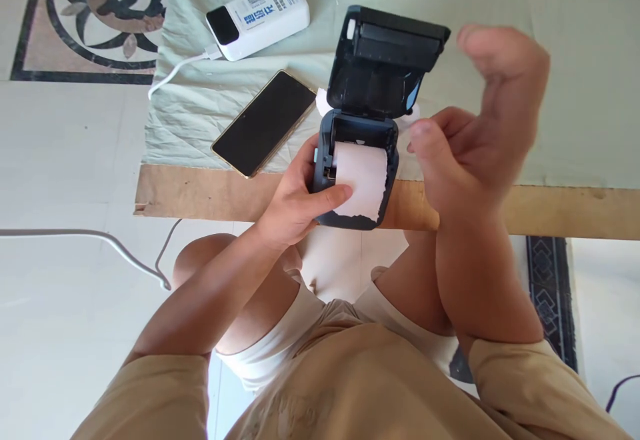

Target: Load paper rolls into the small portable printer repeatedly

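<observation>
My left hand (pixel 305 193) grips a small dark label printer (pixel 325 207) at the table's front edge, its thumb pressing on the paper. The printer's black lid (pixel 373 87) stands raised on its hinge. Inside the body sits a white paper roll (pixel 363 173) with a torn, ragged end hanging toward me. To the right of the printer, my right hand (pixel 475 120) is raised with its fingers apart and curled, and nothing shows in it. A scrap of white paper (pixel 323 101) lies partly hidden behind the printer.
A black-screened smartphone (pixel 265 123) lies left of the printer on a pale green cloth (pixel 575 93). Behind it is a white power bank (pixel 270 17) with a white cable (pixel 177 73) plugged in. The table's wooden edge (pixel 210 190) runs across in front of my knees.
</observation>
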`<action>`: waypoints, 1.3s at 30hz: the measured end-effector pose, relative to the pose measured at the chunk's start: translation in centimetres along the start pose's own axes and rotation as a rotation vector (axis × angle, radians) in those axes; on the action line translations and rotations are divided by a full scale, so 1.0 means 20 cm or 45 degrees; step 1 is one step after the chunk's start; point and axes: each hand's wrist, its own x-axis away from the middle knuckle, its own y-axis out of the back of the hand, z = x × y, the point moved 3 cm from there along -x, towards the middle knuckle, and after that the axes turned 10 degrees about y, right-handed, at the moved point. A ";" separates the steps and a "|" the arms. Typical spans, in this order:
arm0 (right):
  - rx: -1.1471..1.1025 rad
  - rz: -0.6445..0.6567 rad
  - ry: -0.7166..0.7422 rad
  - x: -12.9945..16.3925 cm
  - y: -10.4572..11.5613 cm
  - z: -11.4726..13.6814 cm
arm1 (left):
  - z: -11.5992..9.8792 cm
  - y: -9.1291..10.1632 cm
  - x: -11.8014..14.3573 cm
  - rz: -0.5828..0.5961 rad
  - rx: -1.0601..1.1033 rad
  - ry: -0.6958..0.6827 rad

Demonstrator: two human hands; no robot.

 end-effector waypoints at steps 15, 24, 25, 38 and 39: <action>-0.013 0.463 -0.178 0.06 -0.07 0.04 | 0.00 0.02 0.03 0.018 -0.051 0.016; -0.134 0.521 -0.249 0.15 -0.11 -0.03 | -0.02 -0.03 0.06 -0.073 -0.152 0.036; -0.131 0.515 -0.242 0.15 -0.11 -0.03 | -0.02 -0.04 0.06 -0.071 -0.150 0.025; 0.051 0.464 -0.069 0.13 -0.06 -0.03 | -0.01 -0.04 0.03 -0.063 -0.123 0.033; 0.038 0.417 -0.062 0.12 -0.06 -0.03 | 0.00 -0.04 0.03 -0.058 -0.105 0.034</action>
